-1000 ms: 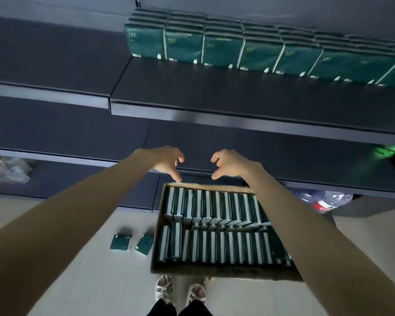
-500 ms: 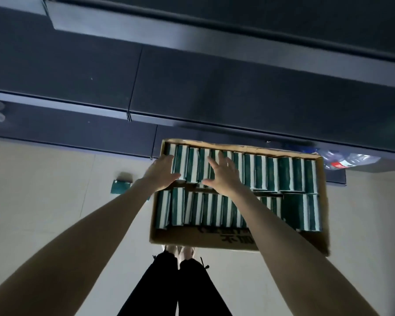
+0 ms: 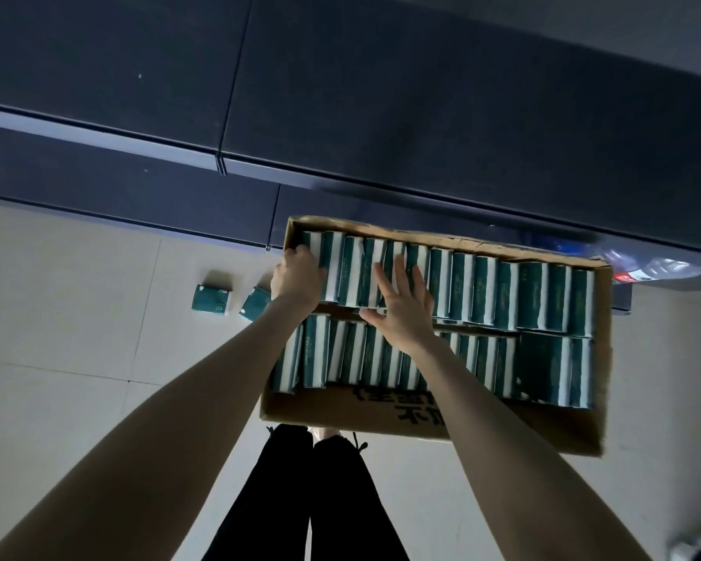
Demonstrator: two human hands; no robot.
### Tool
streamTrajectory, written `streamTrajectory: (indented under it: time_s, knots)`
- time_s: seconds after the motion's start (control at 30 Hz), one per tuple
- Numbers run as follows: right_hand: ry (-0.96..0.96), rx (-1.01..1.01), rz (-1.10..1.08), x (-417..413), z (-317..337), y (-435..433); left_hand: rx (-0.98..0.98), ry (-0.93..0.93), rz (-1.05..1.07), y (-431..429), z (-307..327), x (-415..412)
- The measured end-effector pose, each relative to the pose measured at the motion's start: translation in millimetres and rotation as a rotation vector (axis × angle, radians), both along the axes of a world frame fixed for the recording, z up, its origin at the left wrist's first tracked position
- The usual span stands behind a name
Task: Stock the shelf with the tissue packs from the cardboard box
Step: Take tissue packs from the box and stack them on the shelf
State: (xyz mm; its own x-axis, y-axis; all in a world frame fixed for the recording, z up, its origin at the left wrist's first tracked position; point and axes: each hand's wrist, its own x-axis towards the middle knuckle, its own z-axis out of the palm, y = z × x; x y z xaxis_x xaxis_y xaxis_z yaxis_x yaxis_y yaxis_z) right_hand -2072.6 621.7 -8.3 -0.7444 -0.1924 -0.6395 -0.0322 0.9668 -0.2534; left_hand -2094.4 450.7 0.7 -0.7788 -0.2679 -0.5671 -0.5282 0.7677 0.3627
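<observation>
Left hand [image 3: 296, 273] curled at far-row end pack, hold unclear; right hand [image 3: 403, 305] splayed flat at its 3 o'clock; tissue packs [image 3: 482, 293] stand upright in the cardboard box [image 3: 340, 410].

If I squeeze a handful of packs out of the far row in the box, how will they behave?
Probably soft and light: the tissue packs look like film-wrapped paper. The row stands on edge, tightly packed, so neighbours may lean into the gap. The left hand and right hand bracket several; the glossy wrap may let middle ones slip.

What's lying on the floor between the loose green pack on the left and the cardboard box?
In the head view, a second loose pack lies tilted between that pack and the cardboard box, partly hidden by the left hand wrist.
</observation>
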Motion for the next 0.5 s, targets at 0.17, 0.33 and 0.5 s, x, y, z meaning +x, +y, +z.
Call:
streamTrajectory:
  time_s: [0.17,0.33,0.5]
  knots:
    - [-0.022,-0.015,-0.003,0.3,-1.2,1.0,0.021,-0.017,0.041,-6.8,-3.7,-5.2]
    - [-0.085,-0.072,-0.038,-6.2,10.5,4.0,0.072,0.061,0.073,-18.3,6.9,-1.7]
    - [-0.078,-0.235,-0.101,-4.6,50.4,-3.3,0.143,0.174,0.154,-26.5,47.8,3.5]
